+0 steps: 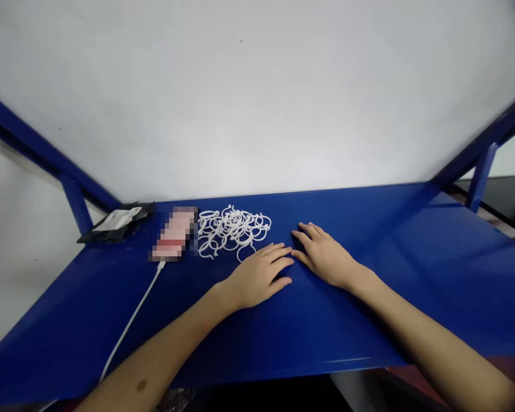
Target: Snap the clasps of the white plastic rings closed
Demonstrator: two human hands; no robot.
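Note:
My left hand (257,276) and my right hand (324,254) lie palm down on the blue table (412,257), fingers stretched out, fingertips almost meeting in the middle. Neither hand holds anything. A pile of several white plastic rings (232,229) lies just beyond and left of my left hand; the nearest ring is close to its fingers.
A phone (174,234) with a white cable (131,323) running toward the front edge lies left of the rings. A black packet with a white label (117,221) sits at the table's far left corner. A white wall stands behind; blue frame struts rise at both sides.

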